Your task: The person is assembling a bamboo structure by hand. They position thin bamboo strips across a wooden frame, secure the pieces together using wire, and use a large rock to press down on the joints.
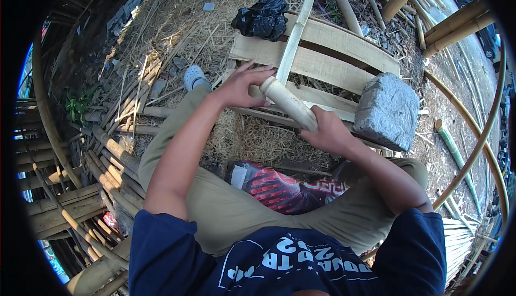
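My right hand (329, 130) is wrapped round the near end of a short, thick bamboo piece (291, 104). Its pale far end reaches up and left to my left hand (244, 85). The left hand is open, thumb and fingers apart in a curve beside that end; whether its fingertips touch the bamboo I cannot tell. Just past them a long split bamboo strip (296, 32) slants away across a low slatted wooden platform (328, 70). The strip's lower end is hidden behind the bamboo piece.
A grey stone block (387, 110) sits on the platform's right end. Behind lies a black plastic bag (263, 13). A red and black printed sack (279, 188) lies between my legs. Bamboo poles (115, 161) are stacked at left; a green bamboo pole (457, 153) lies at right.
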A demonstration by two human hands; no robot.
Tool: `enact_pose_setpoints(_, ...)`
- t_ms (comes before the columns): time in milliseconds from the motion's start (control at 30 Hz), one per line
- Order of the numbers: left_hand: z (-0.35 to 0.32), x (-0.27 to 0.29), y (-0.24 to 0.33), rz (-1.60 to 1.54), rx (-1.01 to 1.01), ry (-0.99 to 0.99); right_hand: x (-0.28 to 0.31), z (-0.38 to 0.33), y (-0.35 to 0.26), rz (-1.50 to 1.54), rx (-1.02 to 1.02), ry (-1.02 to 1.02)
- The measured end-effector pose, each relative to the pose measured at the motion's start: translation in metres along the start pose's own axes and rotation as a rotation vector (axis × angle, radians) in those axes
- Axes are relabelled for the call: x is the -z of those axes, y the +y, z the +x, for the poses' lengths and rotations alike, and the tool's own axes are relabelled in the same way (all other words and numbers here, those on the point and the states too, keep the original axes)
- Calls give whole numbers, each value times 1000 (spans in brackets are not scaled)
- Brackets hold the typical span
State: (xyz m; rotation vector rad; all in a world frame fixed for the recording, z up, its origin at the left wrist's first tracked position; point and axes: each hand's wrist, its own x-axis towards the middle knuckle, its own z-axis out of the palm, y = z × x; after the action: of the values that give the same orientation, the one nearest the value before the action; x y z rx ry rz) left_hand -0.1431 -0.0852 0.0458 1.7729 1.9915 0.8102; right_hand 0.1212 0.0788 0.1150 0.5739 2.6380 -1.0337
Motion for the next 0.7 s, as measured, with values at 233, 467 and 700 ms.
enact_pose_setpoints(233, -2, -2, -14, 32, -45, -29, 14, 0, -6, 9, 8, 45)
enact_pose_setpoints(467, 0, -1, -7, 3, -36, -28, 20, 3, -3, -37, 45, 44)
enact_pose_setpoints(700, 3, 0, -8, -6, -16, -49, 7, 3, 7, -101, 42, 48)
